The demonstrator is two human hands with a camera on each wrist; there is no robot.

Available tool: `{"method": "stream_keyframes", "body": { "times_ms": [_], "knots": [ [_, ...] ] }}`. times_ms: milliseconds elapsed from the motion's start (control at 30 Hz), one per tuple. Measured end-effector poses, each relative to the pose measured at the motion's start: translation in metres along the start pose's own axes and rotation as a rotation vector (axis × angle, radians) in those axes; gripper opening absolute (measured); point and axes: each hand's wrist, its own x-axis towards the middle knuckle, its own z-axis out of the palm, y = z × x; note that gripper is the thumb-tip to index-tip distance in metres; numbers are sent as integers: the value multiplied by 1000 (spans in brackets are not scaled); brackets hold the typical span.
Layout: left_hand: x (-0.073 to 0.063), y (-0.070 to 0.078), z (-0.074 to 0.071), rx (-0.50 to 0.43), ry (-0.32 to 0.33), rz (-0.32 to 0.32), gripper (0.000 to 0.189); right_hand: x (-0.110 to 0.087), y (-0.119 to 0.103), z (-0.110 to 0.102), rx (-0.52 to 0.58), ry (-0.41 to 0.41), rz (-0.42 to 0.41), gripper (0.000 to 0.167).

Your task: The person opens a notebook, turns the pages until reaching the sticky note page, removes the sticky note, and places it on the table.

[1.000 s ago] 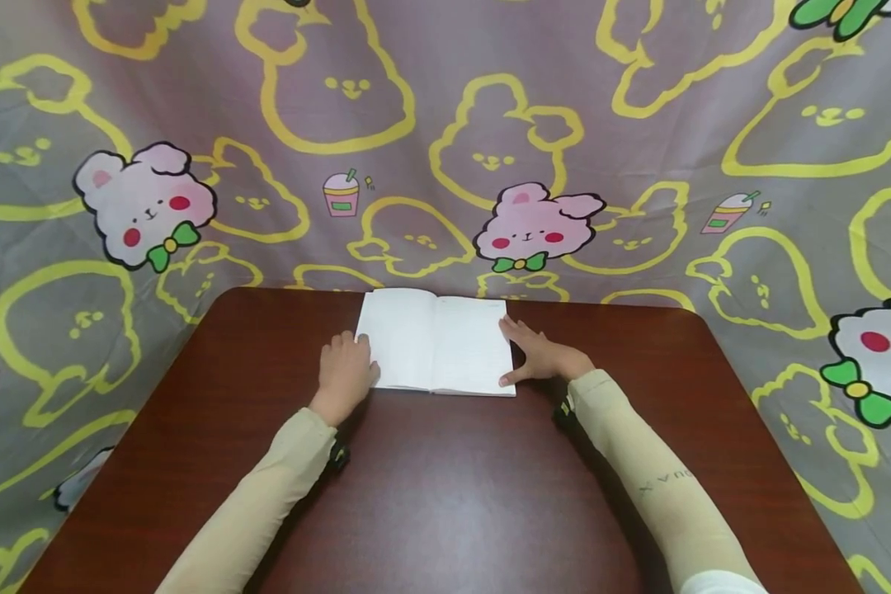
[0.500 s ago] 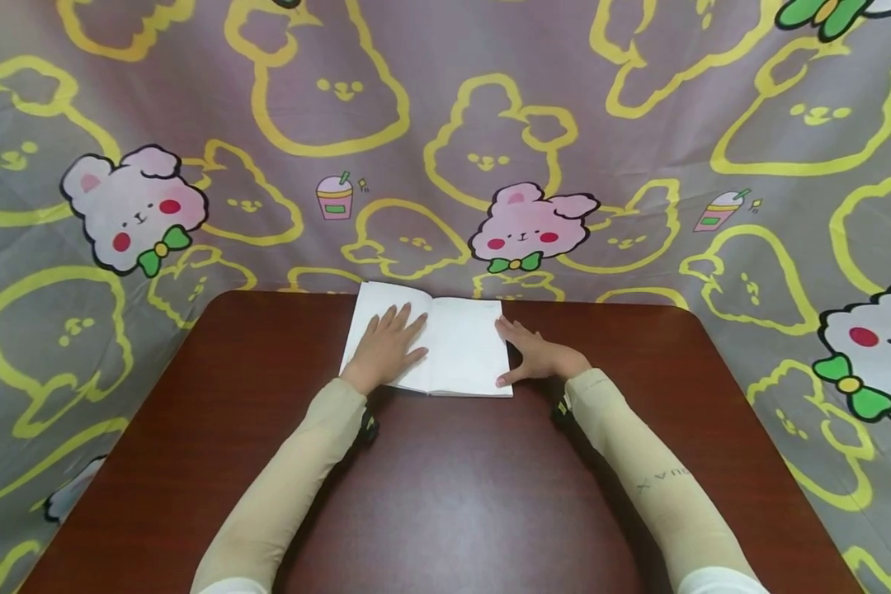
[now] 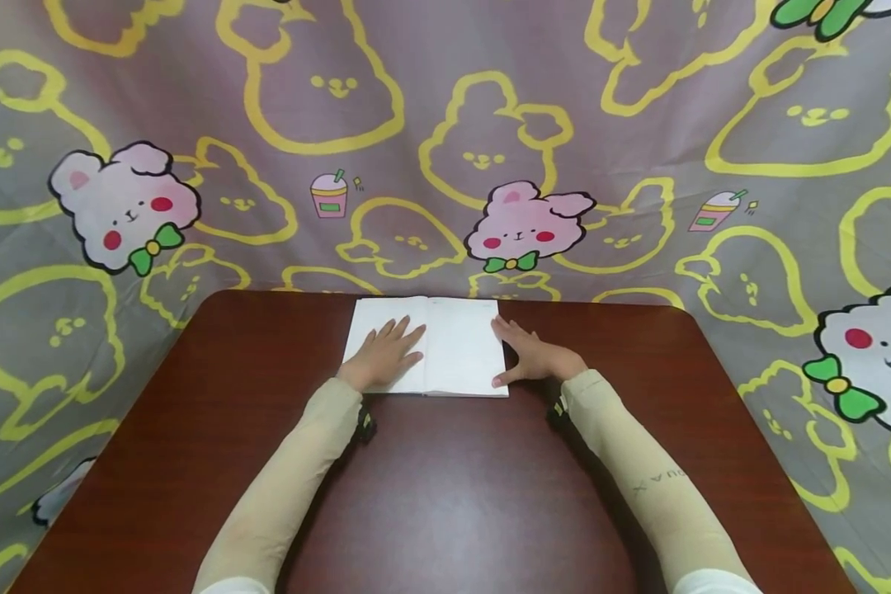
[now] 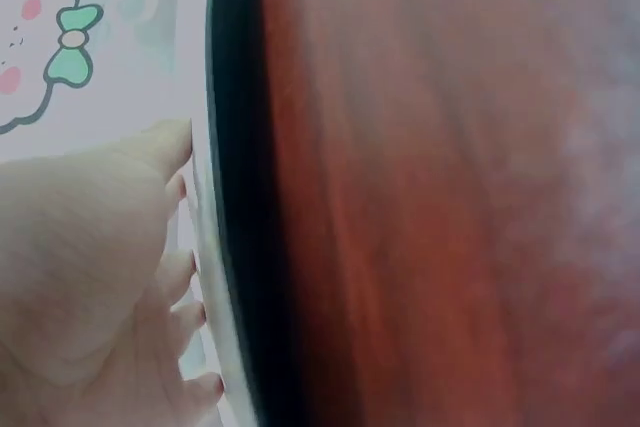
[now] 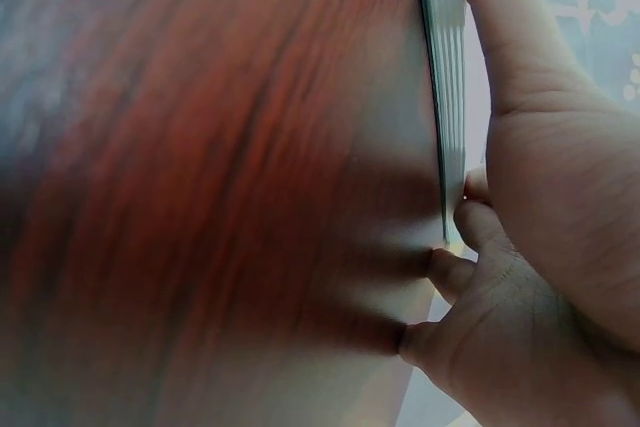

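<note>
An open notebook (image 3: 463, 346) with blank-looking white pages lies near the back edge of the table. My left hand (image 3: 382, 356) rests on its left page with the fingers spread and straight. In the left wrist view the fingertips of the left hand (image 4: 85, 267) meet the page surface. At the notebook's right edge is my right hand (image 3: 536, 353), thumb and fingers spread apart. The right wrist view shows the thumb of the right hand (image 5: 570, 197) on the page by the edge, and other fingertips touching the table beside the stacked pages (image 5: 445, 77).
The dark red-brown table (image 3: 431, 487) has rounded back corners. Behind it and along the sides hangs a curtain (image 3: 416, 82) printed with cartoon animals. A small black device (image 3: 366, 422) sits on the left wrist, another (image 3: 558, 412) on the right.
The left hand has gone from the notebook's left edge onto the left page. That page side, raised half a second ago, now lies flatter. The right hand stays at the right edge.
</note>
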Motion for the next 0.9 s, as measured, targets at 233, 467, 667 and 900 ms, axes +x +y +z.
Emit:
{"method": "stream_keyframes", "body": {
  "times_ms": [233, 467, 667, 900],
  "knots": [
    [0, -4, -2, -23, -51, 6, 64, 1, -1, 0, -7, 7, -4, 122],
    [0, -2, -2, -38, -55, -3, 65, 1, -2, -1, 4, 10, 2, 121],
    [1, -3, 0, -28, -81, -16, 65, 1, -1, 0, -4, 2, 0, 122],
    [6, -7, 8, -22, -82, -35, 66, 0, -2, 0, 0, 10, 9, 122]
  ]
}}
